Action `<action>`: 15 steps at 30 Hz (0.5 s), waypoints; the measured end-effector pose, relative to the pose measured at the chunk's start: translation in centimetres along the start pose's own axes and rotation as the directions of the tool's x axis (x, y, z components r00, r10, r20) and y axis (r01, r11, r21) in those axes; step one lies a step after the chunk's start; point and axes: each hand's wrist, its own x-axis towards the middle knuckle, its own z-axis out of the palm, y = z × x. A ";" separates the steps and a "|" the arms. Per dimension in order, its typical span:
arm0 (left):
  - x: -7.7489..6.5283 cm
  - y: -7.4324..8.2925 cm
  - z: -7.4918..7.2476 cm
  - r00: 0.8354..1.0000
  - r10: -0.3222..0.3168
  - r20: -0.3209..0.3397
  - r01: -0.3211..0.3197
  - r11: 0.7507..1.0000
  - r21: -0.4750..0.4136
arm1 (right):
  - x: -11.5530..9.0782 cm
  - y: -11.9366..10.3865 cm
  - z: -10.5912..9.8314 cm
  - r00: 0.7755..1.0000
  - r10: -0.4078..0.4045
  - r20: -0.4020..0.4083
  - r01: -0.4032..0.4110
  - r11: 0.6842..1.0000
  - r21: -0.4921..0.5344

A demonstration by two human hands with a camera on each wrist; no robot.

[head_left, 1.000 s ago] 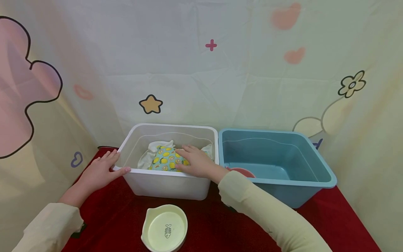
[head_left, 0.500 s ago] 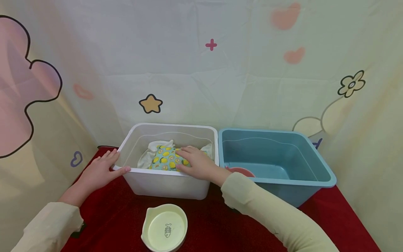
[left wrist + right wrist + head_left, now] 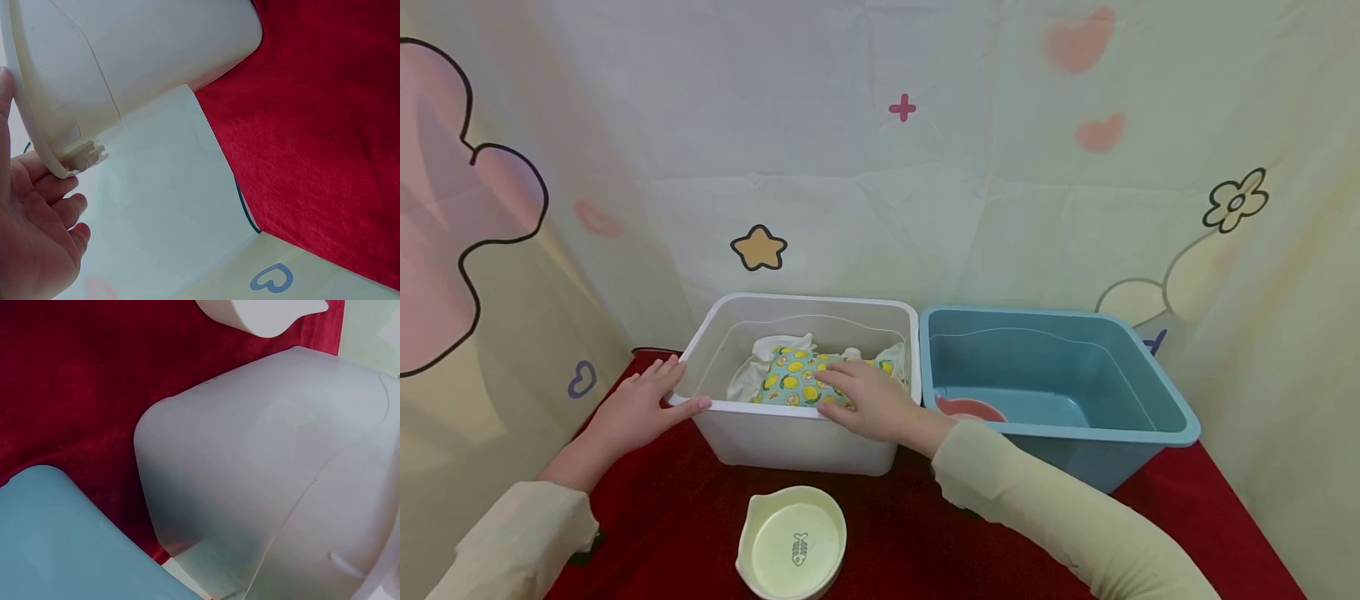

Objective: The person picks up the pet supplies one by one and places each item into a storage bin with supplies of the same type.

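Note:
My left hand (image 3: 642, 406) rests on the front left corner of a white plastic bin (image 3: 797, 442), fingers along the side rim and thumb on the front rim. In the left wrist view that hand (image 3: 37, 231) touches the bin's edge with loosely bent fingers. Inside the bin lies a light blue cloth item printed with lemons (image 3: 801, 375), with white fabric (image 3: 748, 379) around it. My right hand (image 3: 876, 402) hovers over the front rim and the right part of the lemon-printed item, fingers extended and holding nothing. Whether its fingertips touch the fabric I cannot tell.
A blue plastic bin (image 3: 1060, 375) stands against the white bin's right side, a pink dish-like object (image 3: 972, 409) inside it. Nearer me, a cream cat-eared bowl (image 3: 797, 533) with a fishbone drawing sits on the red cloth (image 3: 655, 517). A patterned curtain (image 3: 880, 208) hangs behind.
My right hand has drawn back slightly towards me and to the right, uncovering more of the lemon-printed item. My left hand has stayed on the bin corner.

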 end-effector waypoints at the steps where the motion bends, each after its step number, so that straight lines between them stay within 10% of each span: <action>1: 0.0 0.0 0.0 1.000 0.000 -0.001 0.000 1.000 0.001 | -0.1 0.0 0.0 1.000 -0.004 -0.003 0.004 1.000 -0.002; 15: 0.0 0.1 0.0 0.999 0.028 -0.034 -0.027 0.999 0.024 | -1.5 -0.7 0.2 0.981 -0.148 -0.127 0.142 0.988 -0.055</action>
